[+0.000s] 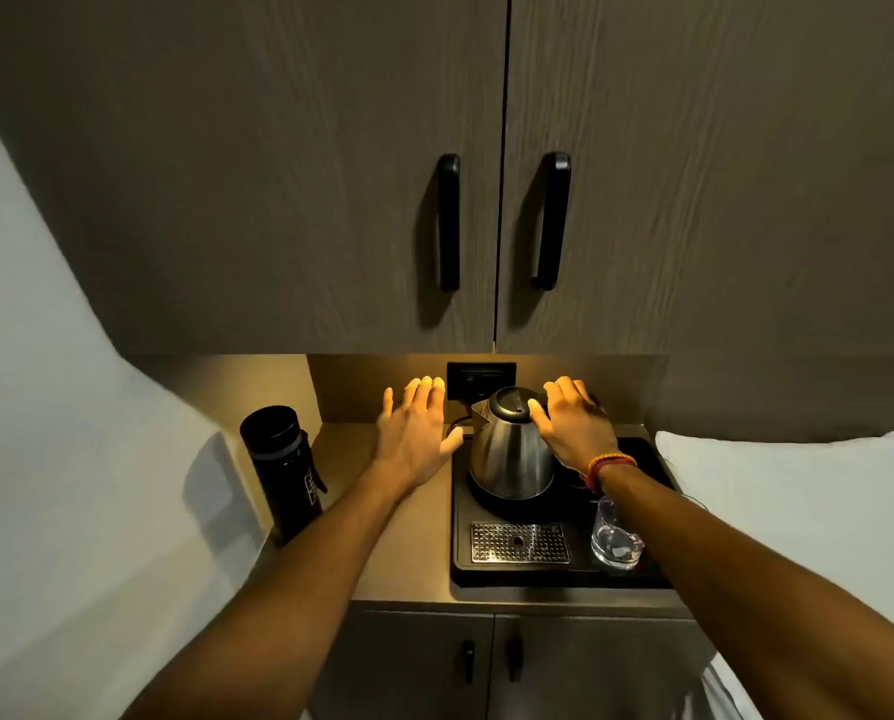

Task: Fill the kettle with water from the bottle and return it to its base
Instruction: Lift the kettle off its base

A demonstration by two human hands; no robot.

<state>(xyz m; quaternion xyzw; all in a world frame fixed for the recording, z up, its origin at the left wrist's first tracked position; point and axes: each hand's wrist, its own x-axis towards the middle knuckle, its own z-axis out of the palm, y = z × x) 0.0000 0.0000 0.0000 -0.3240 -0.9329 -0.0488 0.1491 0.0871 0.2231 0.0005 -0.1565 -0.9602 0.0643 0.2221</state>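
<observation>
A steel kettle (pixel 509 454) with a black lid stands upright on its round black base (pixel 491 500), on a black tray (pixel 460 537). A tall black bottle (pixel 283 472) with its cap on stands at the counter's left edge. My left hand (pixel 416 433) hovers flat, fingers spread, just left of the kettle and holds nothing. My right hand (pixel 574 428) lies over the kettle's right side, where the handle is hidden beneath it, thumb near the lid. Whether it grips the handle does not show.
A clear drinking glass (pixel 616 540) stands on the tray's front right, next to a metal drip grate (pixel 520 543). A wall socket (pixel 481 379) sits behind the kettle. Upper cabinet doors hang low overhead. White bedding (pixel 798 511) lies to the right.
</observation>
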